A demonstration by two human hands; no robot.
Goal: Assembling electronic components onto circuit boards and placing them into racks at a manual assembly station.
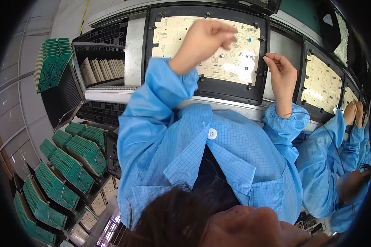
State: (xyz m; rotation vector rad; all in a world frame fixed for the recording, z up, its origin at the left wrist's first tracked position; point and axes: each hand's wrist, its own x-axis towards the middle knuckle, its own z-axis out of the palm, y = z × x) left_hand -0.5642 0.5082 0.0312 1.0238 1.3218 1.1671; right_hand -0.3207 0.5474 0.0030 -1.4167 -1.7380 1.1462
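Conveyor line runs across the top of my view, carrying black frames (212, 88) one after another, each with a cream board in it. Right in front of me sits the board (206, 43) I'm working on, pale with printed outlines and a few small parts already seated, including little blue ones (249, 40) near its right side.

My left hand (204, 39) is up over the middle of the board, fingers curled together and pinched at the tips just above the surface near the blue parts; whether something tiny is caught between them I can't tell, it's too small and blurred. My right hand (281, 74) is at the board's right edge, fingers (272, 61) bunched loosely, tips touching the frame's rim beside the board. Both arms are in blue gridded sleeves (160, 103), and my coat with its white button (212, 133) fills the middle of the view.

Off to my left, a dark rack (99, 70) holds cream boards standing on edge, and beside it a stack of green boards (51, 61) leans upright. Lower left, more green boards (70, 164) stand in rows of trays, with a few cream ones near the bottom.

To my right, the next frame holds another cream board (321, 84), and a co-worker (329, 164) in the same blue coat has both hands (353, 111) raised to the line further along.
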